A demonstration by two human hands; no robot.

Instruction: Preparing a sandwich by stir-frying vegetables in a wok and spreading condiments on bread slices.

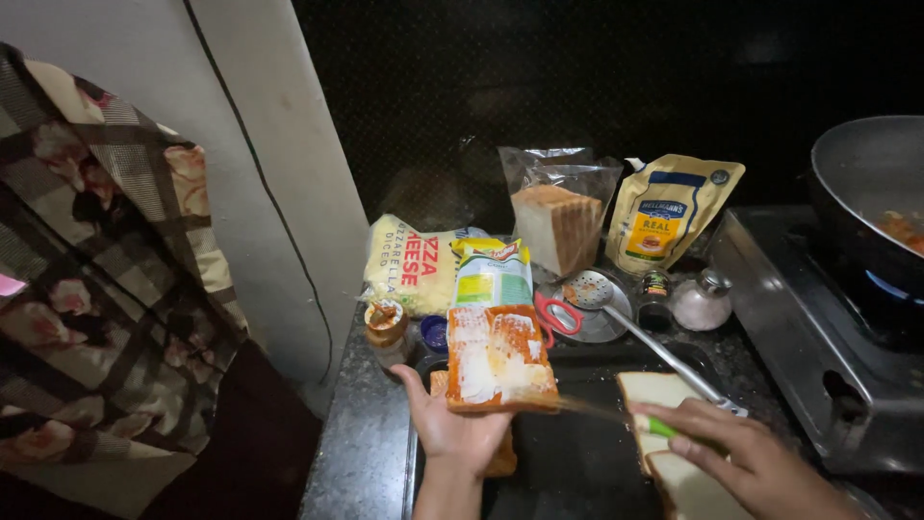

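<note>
My left hand [452, 429] holds up a slice of bread [498, 358] on its palm, the top smeared with orange sauce and a white spread. In my right hand [746, 457] is a green-handled knife [616, 414], its blurred blade pointing left to the lower edge of that slice. Under my right hand lie two plain bread slices [664, 424] on a dark tray [577, 462]. Another slice [500, 460] shows below my left hand.
Behind stand a bag of diced cheese [409, 262], a green and yellow pouch [493, 273], a bag of sliced bread [558, 221] and a yellow squeeze pouch [669, 214]. A slotted spoon [602, 299], red scissors [556, 313], small jars [387, 327] and a shaker [701, 300] sit nearby. A pan [866, 183] rests on the lit stove [818, 327] at right.
</note>
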